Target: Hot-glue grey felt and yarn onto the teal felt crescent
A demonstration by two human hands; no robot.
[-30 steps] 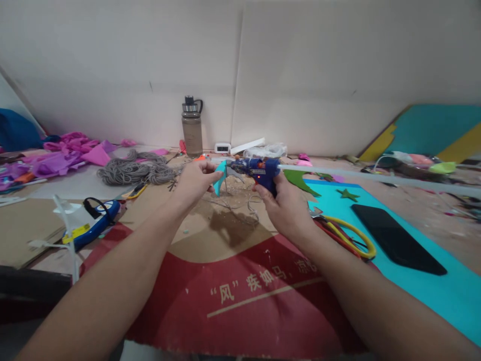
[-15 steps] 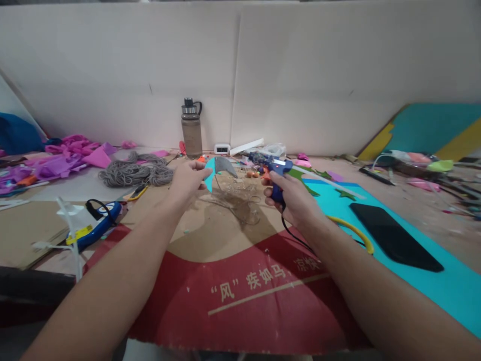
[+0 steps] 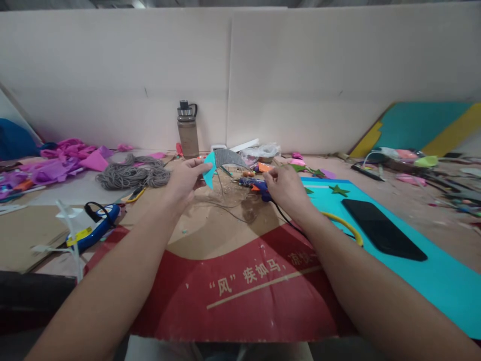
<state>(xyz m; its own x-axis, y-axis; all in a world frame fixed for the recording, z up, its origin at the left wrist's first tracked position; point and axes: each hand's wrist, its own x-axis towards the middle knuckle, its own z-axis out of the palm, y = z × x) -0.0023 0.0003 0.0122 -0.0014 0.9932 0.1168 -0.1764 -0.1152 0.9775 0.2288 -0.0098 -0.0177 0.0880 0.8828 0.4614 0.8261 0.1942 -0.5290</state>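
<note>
White panels [image 3: 300, 70] back the littered surface [image 3: 406, 200]; left fingers [image 3: 194, 163] pinch a turquoise-grey piece [image 3: 227, 158] — right fingers [image 3: 273, 174] curl, grip on glue gun [image 3: 265, 191] unclear.

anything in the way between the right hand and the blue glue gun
Nothing visible stands between the right hand and the blue glue gun, which lies close by it; whether they touch is hard to tell. The black cord trails toward the forearm, not between them.

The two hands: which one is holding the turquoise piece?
The left hand. It pinches the turquoise piece, whereas the right hand, by the blue glue gun, is apart from it.
</note>
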